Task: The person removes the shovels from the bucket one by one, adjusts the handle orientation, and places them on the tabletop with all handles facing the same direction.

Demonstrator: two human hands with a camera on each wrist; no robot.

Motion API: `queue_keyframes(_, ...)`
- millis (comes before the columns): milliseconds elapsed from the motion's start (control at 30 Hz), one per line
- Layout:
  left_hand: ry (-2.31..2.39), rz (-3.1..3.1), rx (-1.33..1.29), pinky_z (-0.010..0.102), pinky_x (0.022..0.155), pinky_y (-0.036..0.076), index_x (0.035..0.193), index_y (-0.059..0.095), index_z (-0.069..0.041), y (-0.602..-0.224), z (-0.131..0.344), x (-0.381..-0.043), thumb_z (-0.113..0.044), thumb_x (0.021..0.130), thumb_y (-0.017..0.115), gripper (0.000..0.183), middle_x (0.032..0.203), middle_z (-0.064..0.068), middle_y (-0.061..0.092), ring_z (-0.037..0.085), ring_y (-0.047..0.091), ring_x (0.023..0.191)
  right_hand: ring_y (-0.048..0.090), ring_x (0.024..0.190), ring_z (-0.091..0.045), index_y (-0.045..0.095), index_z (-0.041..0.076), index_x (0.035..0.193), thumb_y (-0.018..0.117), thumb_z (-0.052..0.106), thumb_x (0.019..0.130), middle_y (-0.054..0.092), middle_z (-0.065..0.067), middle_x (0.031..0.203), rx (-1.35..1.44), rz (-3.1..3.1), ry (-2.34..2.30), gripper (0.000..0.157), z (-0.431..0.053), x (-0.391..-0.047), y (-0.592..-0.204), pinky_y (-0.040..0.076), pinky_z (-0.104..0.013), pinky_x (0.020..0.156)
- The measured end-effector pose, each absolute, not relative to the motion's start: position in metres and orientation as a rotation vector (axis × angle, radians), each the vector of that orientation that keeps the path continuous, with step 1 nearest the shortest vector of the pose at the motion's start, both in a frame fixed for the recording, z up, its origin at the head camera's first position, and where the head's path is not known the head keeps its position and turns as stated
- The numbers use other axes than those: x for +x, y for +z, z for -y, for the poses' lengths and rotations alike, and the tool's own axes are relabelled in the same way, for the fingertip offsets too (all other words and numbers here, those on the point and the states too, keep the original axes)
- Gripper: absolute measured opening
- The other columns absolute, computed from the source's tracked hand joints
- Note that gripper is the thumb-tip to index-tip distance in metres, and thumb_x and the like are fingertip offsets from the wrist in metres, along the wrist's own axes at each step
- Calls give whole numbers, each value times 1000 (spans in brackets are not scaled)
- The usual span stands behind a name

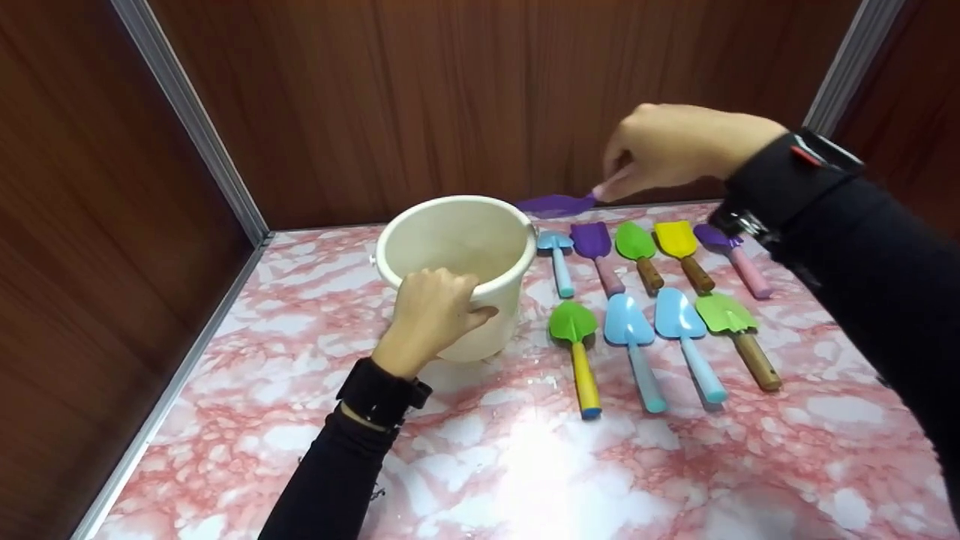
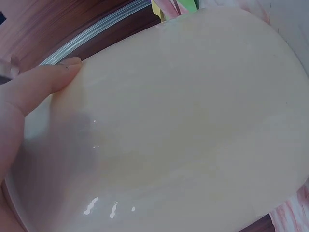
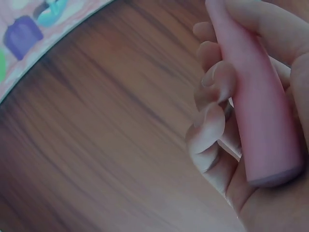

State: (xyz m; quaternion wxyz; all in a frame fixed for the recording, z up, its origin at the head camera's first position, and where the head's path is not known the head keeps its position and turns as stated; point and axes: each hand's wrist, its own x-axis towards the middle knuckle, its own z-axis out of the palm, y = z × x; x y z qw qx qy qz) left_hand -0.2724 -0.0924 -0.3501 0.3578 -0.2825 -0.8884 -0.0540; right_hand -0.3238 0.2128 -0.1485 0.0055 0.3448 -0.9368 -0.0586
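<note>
My left hand (image 1: 435,307) grips the near rim of a cream bucket (image 1: 501,315) that stands upright on the table. In the left wrist view the thumb lies at the rim, and the bucket's smooth wall (image 2: 183,106) fills most of the picture. Raised at the back right of the bucket, my right hand (image 1: 667,146) holds a small garden trowel with a purple blade (image 1: 556,205). Its blade points left, the tip overlapping the bucket's right rim in the head view. Fingers curl round the trowel's pink handle (image 3: 263,106) in the right wrist view.
Right of the bucket, several trowels lie in two rows, among them a yellow one (image 1: 676,238), a purple one (image 1: 592,240), a light blue one (image 1: 628,322) and a green one with a yellow handle (image 1: 583,375). Wood-grain panels (image 1: 450,97) enclose the pink marbled table (image 1: 315,420).
</note>
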Motion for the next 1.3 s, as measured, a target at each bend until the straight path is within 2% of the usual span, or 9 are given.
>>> queue_keyframes(233,-155,2293,-724,46,43,45,67,64,-12,-351,92,-273,-44,78,94,45,55,4,58,31,58,49,73,75,-22,82,4,103,79,38,98,79,-10,95,992,2883,-177,34,-251,-315,-172,62,-45,76)
queue_keyframes(467,-130,2298,-724,45,44,46,69,65,-12,-350,89,-274,-47,79,93,45,56,5,59,31,61,51,66,62,-19,79,3,101,82,23,95,77,-8,85,823,2857,-189,22,-292,-301,-212,60,-43,64)
queue_keyframes(567,-121,2285,-737,45,44,46,69,65,-13,-350,87,-276,-47,79,92,45,56,4,58,30,60,51,70,65,-23,80,2,103,84,18,92,78,-11,87,763,2839,-138,20,-311,-294,-235,60,-44,62)
queue_keyframes(667,-121,2277,-742,45,45,46,69,65,-12,-350,87,-277,-46,79,92,45,56,4,58,30,60,51,66,62,-25,79,-1,100,82,20,94,74,-11,78,661,2832,-78,22,-328,-289,-257,55,-43,57)
queue_keyframes(800,-119,2279,-739,44,44,46,69,65,-13,-351,87,-277,-47,79,92,44,56,4,59,31,61,51,52,59,-24,69,5,82,72,30,103,57,-3,64,507,2802,6,33,-349,-283,-283,41,-42,52)
queue_keyframes(933,-121,2286,-737,44,44,45,69,65,-13,-351,88,-276,-48,80,92,45,56,4,58,30,60,50,54,63,-26,64,10,79,63,36,107,52,-1,64,376,2783,114,39,-370,-276,-306,39,-45,52)
queue_keyframes(1100,-125,2284,-731,44,43,45,69,65,-12,-351,89,-276,-47,80,92,45,56,5,58,30,60,50,58,72,-32,68,4,91,59,36,109,60,-10,75,231,2851,280,38,-395,-269,-330,41,-48,57)
queue_keyframes(1200,-128,2285,-730,45,43,46,69,66,-12,-350,89,-275,-47,80,92,45,56,5,59,30,59,50,62,79,-39,69,-3,103,60,34,109,64,-17,83,154,2905,356,39,-411,-264,-341,46,-55,62)
queue_keyframes(1300,-137,2289,-733,45,43,46,70,66,-12,-350,89,-275,-46,80,92,45,56,6,59,31,59,50,64,85,-50,66,-10,109,57,32,110,65,-30,93,78,2953,392,43,-426,-257,-348,48,-63,68)
